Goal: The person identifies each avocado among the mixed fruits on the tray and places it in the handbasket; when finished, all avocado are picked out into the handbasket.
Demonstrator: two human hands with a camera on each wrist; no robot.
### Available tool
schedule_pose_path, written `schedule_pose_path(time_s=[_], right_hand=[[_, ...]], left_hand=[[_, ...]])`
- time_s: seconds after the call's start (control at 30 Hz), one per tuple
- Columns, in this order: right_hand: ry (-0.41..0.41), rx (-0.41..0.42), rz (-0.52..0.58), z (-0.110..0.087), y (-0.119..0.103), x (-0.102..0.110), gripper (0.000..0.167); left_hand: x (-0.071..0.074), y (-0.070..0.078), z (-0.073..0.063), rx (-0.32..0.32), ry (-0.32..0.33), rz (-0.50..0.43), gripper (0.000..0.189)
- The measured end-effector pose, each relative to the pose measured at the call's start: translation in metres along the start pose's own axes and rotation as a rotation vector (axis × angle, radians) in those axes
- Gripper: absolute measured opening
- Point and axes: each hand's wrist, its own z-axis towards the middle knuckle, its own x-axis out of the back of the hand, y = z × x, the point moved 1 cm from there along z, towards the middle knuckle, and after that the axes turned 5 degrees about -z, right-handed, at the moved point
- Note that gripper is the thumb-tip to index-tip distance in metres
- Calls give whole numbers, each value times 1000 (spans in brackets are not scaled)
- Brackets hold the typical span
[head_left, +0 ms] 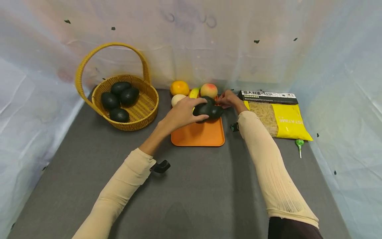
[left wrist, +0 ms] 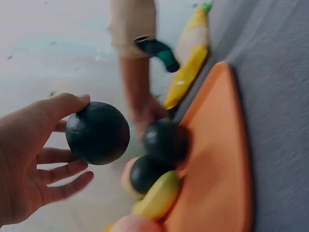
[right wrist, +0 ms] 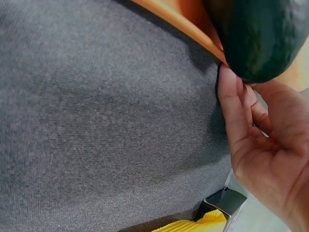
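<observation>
My left hand (head_left: 185, 111) holds a dark green avocado (left wrist: 98, 133) between thumb and fingers, above an orange tray (head_left: 198, 136). Two more avocados lie at the tray's far right; one of them (left wrist: 165, 140) shows near my right hand in the left wrist view. At the tray's right rim, my right hand (right wrist: 270, 145) pinches the edge, its thumb tip hidden behind an avocado (right wrist: 263, 38). A banana (head_left: 194, 93), a peach (head_left: 209, 90), an orange (head_left: 179, 88) and a pale round item (head_left: 177, 99) sit at the tray's back.
To the left stands a yellow wicker basket (head_left: 135, 125) with several avocados and a tall handle. Right of the tray lie a black pasta box (head_left: 268, 97), a yellow pasta bag (head_left: 290, 121) and a green lollipop (head_left: 299, 143). Whitish sheeting hangs behind and at both sides.
</observation>
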Motion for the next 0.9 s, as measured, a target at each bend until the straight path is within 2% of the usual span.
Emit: schedule_pose_path(time_s=[0.17, 0.37, 0.53, 0.67, 0.9], right_hand=[[8, 22, 4, -5, 0, 1, 27], [2, 29, 16, -8, -1, 1, 27], [-13, 23, 26, -7, -1, 2, 27], [0, 20, 26, -7, -1, 3, 26], [10, 27, 19, -6, 1, 3, 26]], left_hand=[[34, -11, -5, 67, 114, 17, 58], [75, -26, -15, 181, 229, -3, 60], [100, -40, -27, 276, 320, 3, 62], [112, -53, -36, 365, 336, 0, 63], [121, -77, -45, 540, 281, -37, 68]])
